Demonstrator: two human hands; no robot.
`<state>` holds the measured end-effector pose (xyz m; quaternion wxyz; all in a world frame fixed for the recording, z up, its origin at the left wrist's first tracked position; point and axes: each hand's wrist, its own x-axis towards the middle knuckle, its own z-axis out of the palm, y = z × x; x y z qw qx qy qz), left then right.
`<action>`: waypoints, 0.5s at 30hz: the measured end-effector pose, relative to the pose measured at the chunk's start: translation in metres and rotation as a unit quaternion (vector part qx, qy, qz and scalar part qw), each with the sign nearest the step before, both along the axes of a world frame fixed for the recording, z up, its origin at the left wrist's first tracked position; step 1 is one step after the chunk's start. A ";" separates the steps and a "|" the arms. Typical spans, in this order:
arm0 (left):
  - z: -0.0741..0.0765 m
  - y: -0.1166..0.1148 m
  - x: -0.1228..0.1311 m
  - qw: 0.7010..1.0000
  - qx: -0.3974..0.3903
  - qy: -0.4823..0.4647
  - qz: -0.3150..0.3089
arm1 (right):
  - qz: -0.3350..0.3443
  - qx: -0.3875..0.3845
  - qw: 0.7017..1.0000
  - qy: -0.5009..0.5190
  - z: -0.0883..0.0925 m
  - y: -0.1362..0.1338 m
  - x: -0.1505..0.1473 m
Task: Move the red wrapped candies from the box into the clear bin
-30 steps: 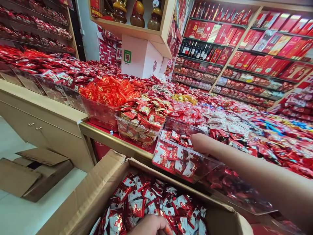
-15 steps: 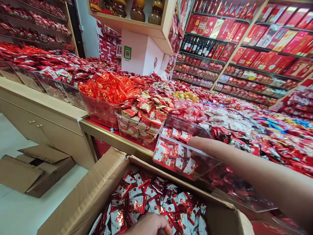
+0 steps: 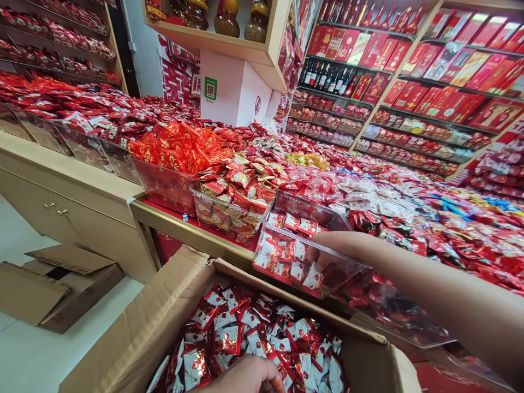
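1. Left hand is curled shut on candy packets inside the cardboard box.
2. Right hand, fingers hooked downward, grips the tilted clear bin at the counter edge.
3. Seemingly mid-scoop; carrying a handful across calls for a tight grasp.

Right hand reaches into the clear bin of candy packets; left hand lies in the cardboard box.

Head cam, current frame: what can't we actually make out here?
All in the head view:
- Left hand: cut off by the bottom edge; grip unclear.
- Right hand: fingers dip behind the clear bin wall and glare; hold unclear.
- Packets in the cardboard box: print too small.
- Jars: cropped by the top edge.
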<state>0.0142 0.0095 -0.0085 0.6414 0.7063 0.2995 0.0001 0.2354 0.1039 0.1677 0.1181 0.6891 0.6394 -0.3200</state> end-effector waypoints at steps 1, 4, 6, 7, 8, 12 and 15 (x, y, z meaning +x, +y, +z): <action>-0.002 0.000 0.000 1.000 0.001 0.002 0.000 | 0.010 -0.005 1.000 0.006 -0.002 0.002 0.001; -0.007 -0.001 0.000 1.000 0.014 0.007 0.005 | 0.017 -0.013 1.000 -0.001 -0.002 0.012 0.005; -0.010 -0.002 0.000 0.999 0.028 0.012 0.007 | 0.010 -0.005 1.000 -0.016 0.000 0.018 0.006; -0.011 -0.002 0.000 0.999 0.033 0.015 0.007 | 0.004 -0.002 1.000 -0.025 0.000 0.020 0.006; -0.012 -0.003 0.000 0.999 0.037 0.016 0.005 | -0.003 0.002 0.999 -0.034 -0.001 0.021 0.005; -0.013 -0.003 0.000 0.998 0.053 0.023 -0.005 | -0.039 0.053 0.997 -0.049 -0.010 0.015 -0.003; -0.011 -0.003 -0.001 0.997 0.070 0.043 -0.003 | -0.067 0.188 0.979 -0.036 -0.017 0.012 -0.006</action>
